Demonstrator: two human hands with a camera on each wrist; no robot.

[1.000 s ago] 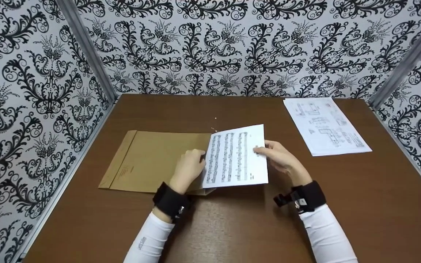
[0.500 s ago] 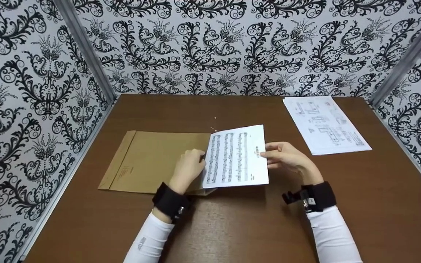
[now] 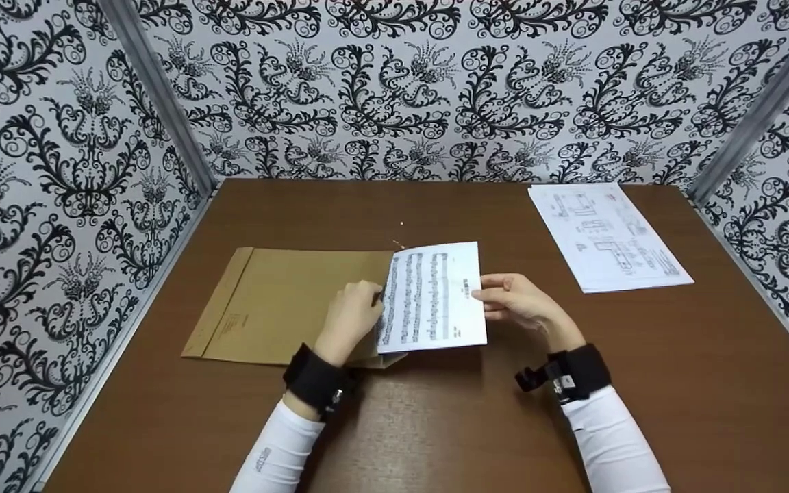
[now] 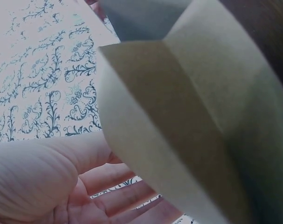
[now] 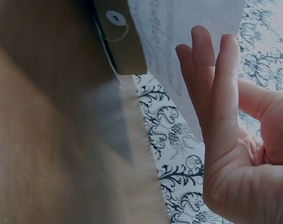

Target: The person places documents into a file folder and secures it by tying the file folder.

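A brown kraft envelope (image 3: 292,294) lies flat left of centre, its mouth toward the right. My left hand (image 3: 350,318) grips the upper edge of that mouth. In the left wrist view, the envelope (image 4: 169,112) gapes along a folded side, with the thumb and fingers at its edge. White sheet music (image 3: 429,301) sticks out of the mouth, its left part hidden inside. My right hand (image 3: 521,301) pinches the right edge of the sheet music, thumb on the printed face, the other fingers behind. From the right wrist view, those fingers (image 5: 225,70) lie straight against the back of the paper (image 5: 178,28).
White sheets with technical drawings (image 3: 610,236) lie at the back right of the brown table (image 3: 435,424). A round string-tie button (image 5: 115,17) shows on the envelope's underside. Patterned walls (image 3: 408,82) enclose the back and sides.
The sheet music has slid left, farther into the envelope. My right hand shifted right along with a looser hold, then came back left with the sheet. The left hand has stayed put.
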